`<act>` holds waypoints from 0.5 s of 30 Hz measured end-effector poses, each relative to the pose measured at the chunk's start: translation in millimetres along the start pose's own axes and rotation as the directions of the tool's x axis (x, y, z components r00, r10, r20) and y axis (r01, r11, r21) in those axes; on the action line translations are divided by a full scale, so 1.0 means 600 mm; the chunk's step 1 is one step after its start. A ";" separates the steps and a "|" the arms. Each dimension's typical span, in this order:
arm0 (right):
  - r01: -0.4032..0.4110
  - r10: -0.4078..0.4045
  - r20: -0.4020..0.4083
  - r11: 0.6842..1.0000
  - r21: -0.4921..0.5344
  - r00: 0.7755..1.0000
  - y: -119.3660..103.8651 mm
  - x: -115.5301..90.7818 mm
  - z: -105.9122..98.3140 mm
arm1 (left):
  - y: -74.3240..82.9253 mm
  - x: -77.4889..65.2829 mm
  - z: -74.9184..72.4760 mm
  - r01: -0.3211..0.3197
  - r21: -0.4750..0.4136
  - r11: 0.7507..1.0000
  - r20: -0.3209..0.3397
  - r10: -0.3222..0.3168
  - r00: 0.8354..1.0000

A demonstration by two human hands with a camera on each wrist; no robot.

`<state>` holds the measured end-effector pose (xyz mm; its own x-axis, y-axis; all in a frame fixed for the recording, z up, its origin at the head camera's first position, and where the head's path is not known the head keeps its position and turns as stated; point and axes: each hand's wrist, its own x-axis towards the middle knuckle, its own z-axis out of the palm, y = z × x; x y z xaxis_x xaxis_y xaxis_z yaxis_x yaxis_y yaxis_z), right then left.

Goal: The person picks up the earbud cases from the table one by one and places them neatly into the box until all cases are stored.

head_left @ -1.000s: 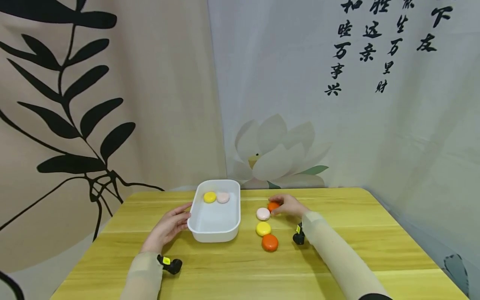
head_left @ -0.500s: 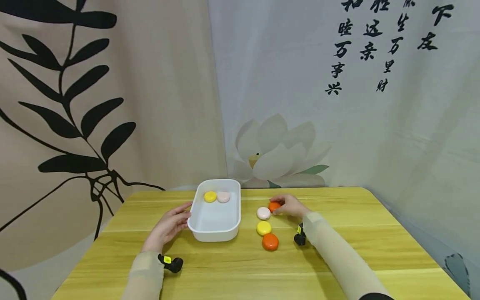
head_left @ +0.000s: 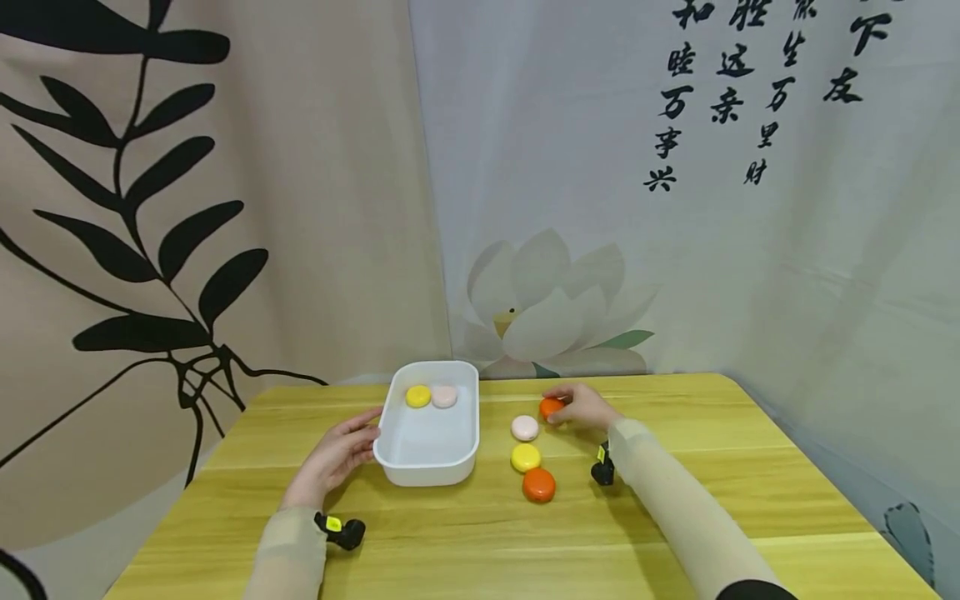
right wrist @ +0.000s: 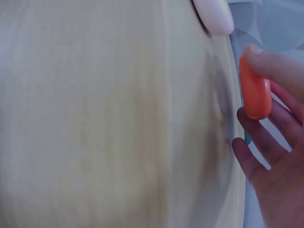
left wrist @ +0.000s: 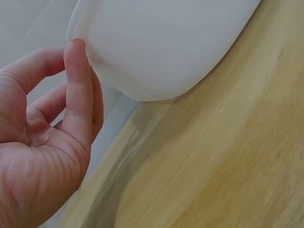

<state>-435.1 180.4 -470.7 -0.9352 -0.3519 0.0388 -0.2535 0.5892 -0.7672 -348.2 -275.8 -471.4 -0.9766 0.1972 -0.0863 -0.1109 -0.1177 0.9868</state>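
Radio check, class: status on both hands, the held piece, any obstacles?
Left hand touching smooth, white, rectangular tub. Right hand pinching glossy, round, orange piece. Glossy, round, pink piece on the tub side, possibly in the way.

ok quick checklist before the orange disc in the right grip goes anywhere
1. Right grip holding the held orange disc: ok, thumb and fingers pinch it.
2. Firmness of that pinch: cannot tell.
3. Left grip at the white box: ok, fingertips at its rim.
4. Space in the box: ok, one yellow disc and one pink disc, both toward the far end.
5. Loose yellow and loose orange apart: cannot tell.
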 end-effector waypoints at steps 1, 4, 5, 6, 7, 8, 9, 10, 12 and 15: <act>-0.002 0.002 -0.001 1.000 0.009 1.000 -0.001 0.000 -0.002 | 0.000 0.000 0.000 -0.001 0.000 1.000 0.001 0.001 1.000; 0.022 -0.021 -0.010 1.000 0.009 1.000 -0.008 0.001 -0.005 | -0.001 0.000 -0.001 -0.004 0.006 1.000 0.004 0.004 1.000; 0.025 -0.024 -0.013 1.000 0.009 1.000 -0.012 0.000 -0.005 | 0.000 -0.001 -0.001 -0.007 0.008 1.000 0.006 0.007 1.000; 0.031 -0.030 -0.018 1.000 0.004 0.999 -0.016 0.000 -0.006 | 0.000 -0.002 -0.001 -0.008 0.011 1.000 0.007 0.008 1.000; 0.033 -0.033 -0.020 0.999 0.001 0.999 -0.020 0.001 -0.006 | 0.001 -0.003 -0.001 -0.012 0.015 1.000 0.009 0.012 1.000; 0.043 -0.043 -0.023 0.999 -0.008 0.999 -0.024 0.001 -0.007 | 0.001 -0.004 0.000 -0.016 0.017 1.000 0.011 0.015 1.000; 0.039 -0.039 -0.029 0.999 -0.008 0.999 -0.028 0.001 -0.008 | 0.002 -0.005 0.000 -0.019 0.020 1.000 0.014 0.019 1.000; 0.033 -0.033 -0.031 0.999 -0.005 0.999 -0.032 0.002 -0.008 | 0.002 -0.005 0.000 -0.022 0.017 1.000 0.017 0.022 1.000; 0.026 -0.026 -0.036 1.000 0.001 0.999 -0.039 0.004 -0.009 | 0.002 -0.005 0.001 -0.025 0.010 1.000 0.014 0.025 1.000; 0.012 -0.012 -0.041 1.000 0.001 0.999 -0.046 0.007 -0.008 | 0.000 -0.005 -0.001 -0.029 0.001 1.000 0.018 0.029 0.999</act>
<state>-433.0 165.9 -446.2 -0.9414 -0.3291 0.0743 -0.2647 0.5839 -0.7675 -345.3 -277.0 -470.9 -0.9759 0.2112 -0.0550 -0.0822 -0.1224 0.9891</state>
